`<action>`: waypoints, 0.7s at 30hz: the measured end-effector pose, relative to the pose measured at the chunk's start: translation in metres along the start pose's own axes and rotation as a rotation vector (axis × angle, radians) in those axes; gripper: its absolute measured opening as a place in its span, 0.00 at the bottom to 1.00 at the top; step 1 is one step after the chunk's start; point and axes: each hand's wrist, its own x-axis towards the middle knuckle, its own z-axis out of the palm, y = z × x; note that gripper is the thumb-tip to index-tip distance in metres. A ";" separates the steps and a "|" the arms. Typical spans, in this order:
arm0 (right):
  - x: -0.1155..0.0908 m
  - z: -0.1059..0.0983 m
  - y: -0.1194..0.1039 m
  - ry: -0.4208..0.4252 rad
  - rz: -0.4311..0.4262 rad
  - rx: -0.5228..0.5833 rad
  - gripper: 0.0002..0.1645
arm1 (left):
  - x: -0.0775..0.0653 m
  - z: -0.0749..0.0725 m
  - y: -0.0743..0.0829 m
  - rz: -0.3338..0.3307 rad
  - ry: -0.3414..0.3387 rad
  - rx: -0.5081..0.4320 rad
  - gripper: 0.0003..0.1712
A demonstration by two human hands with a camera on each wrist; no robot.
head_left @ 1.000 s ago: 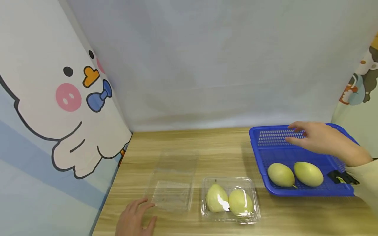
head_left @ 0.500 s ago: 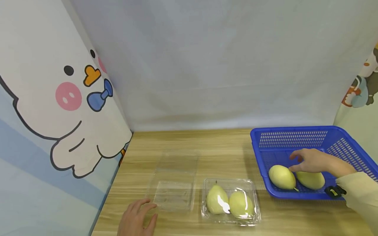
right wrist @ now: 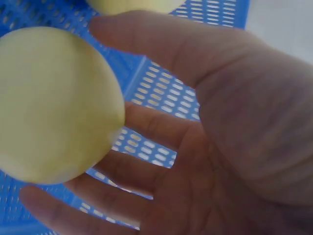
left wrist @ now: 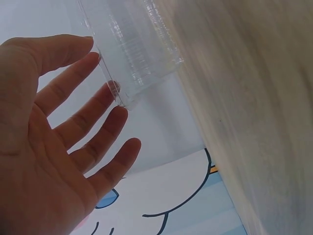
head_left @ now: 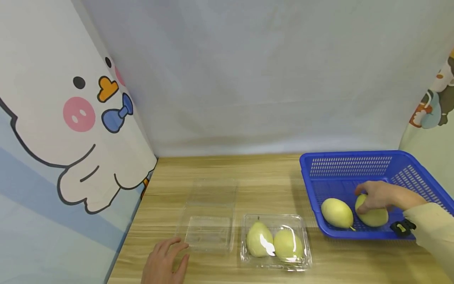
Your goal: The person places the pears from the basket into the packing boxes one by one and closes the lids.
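My right hand (head_left: pixel 379 195) holds a pale yellow-green pear (head_left: pixel 372 217) in the blue basket, with fingers at its far side and thumb at the near side. That pear (right wrist: pixel 58 107) looks large in the right wrist view, several fingers behind it. Left of it in the basket lies another pear (head_left: pixel 337 213). My left hand (head_left: pixel 164 261) rests by the near left corner of an unfilled clear plastic clamshell box (head_left: pixel 209 232). In the left wrist view its relaxed fingertips are at the edge of the box (left wrist: pixel 132 49), some seen through the plastic.
A clear plastic box (head_left: pixel 248 260) with two pears (head_left: pixel 260 240) stands between the hands. The blue basket (head_left: pixel 312 201) sits at the right with raised perforated walls. A wood-grain table (head_left: pixel 269 177) meets a pale backdrop behind, and a cartoon-printed cloth (head_left: pixel 106 169) on the left.
My right hand has come down into the basket from above its far side and taken hold of the right-hand pear, which now sits tilted. The left hand has barely moved.
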 end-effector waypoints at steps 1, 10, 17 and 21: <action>0.000 0.000 0.000 -0.013 0.020 0.011 0.44 | 0.000 0.000 0.000 -0.002 -0.002 -0.003 0.17; 0.001 0.004 0.001 -0.056 0.063 0.034 0.46 | 0.002 -0.003 0.004 -0.003 -0.006 -0.003 0.17; 0.000 0.010 0.003 -0.070 0.058 0.065 0.46 | 0.002 -0.002 0.003 0.013 0.002 -0.002 0.17; -0.002 0.014 0.001 -0.078 0.063 0.056 0.45 | 0.001 -0.002 0.002 0.002 -0.004 0.002 0.17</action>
